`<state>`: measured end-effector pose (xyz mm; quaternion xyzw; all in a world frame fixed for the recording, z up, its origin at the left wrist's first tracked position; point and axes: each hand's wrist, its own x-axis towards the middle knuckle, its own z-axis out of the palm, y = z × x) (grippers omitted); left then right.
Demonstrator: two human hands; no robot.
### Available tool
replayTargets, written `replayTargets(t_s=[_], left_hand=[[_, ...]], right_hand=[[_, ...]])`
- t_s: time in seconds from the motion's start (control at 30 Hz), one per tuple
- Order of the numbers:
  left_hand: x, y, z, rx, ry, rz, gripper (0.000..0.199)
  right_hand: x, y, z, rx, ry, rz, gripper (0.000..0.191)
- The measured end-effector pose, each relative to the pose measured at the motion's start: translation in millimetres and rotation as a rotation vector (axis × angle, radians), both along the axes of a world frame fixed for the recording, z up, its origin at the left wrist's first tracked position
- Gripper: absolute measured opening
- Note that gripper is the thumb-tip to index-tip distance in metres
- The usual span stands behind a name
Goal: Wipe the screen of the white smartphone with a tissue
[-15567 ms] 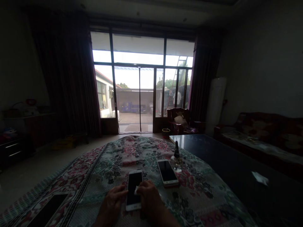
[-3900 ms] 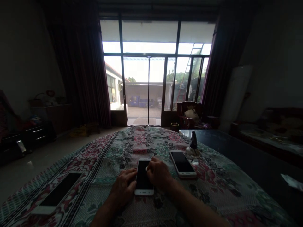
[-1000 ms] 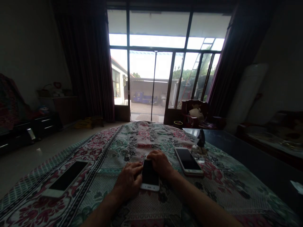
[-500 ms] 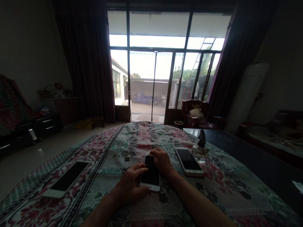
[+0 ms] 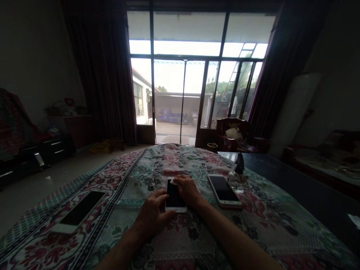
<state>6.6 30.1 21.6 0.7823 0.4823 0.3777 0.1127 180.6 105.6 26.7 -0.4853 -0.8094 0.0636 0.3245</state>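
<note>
1. White-framed smartphone lies screen up between both hands; the left hand is loosely spread at its 8 o'clock, fingertips at the side edge, thumb near the bottom, not closed round it.
2. At 1 o'clock, the right hand pinches a small white wipe shut between its fingers, against the upper screen.
3. It should feel light, stiff and slick, with fragile glass; best held by its long edges, pressed gently.
4. Beneath, the floral tablecloth looks soft, so the phone may slide.
5. At 3 o'clock lies a second smartphone, a dark-topped clear bottle just beside it; at 9, a third smartphone.
</note>
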Motion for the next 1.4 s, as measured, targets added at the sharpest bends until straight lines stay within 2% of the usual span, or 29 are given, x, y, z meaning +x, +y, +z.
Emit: replayTargets(t_s=[0.2,0.3,0.43,0.63,0.8,1.0,1.17,1.4], left_hand=[[3,-1,5.5,-0.017,0.024,-0.016,0.026],[3,-1,6.3,-0.016,0.02,-0.024,0.024],[2,-1,5.3,-0.019,0.026,-0.013,0.027],[1,1,2.0,-0.014,0.01,-0.02,0.03],[1,2,-1.5,-0.018,0.021,0.02,0.033],[0,4,-4.1,-0.025,0.022,0.017,0.042],[-1,4,-2.0,-0.032,0.03,0.007,0.041],[-1,2,4.9,-0.052,0.051,-0.029,0.037]], right_hand=[[-7,13,6.6,-0.044,-0.133,0.007,0.036],[-9,10,8.5,-0.027,-0.146,0.044,0.036],[-5,-12,8.8,0.0,-0.115,0.154,0.034],[11,-58,4.5,0.014,-0.064,0.259,0.041],[17,-71,-0.5,0.064,0.005,0.292,0.036],[15,-70,-4.3,0.105,0.062,0.273,0.036],[13,-62,1.8,0.038,-0.006,0.289,0.036],[-11,-9,12.8,-0.054,-0.12,0.124,0.034]])
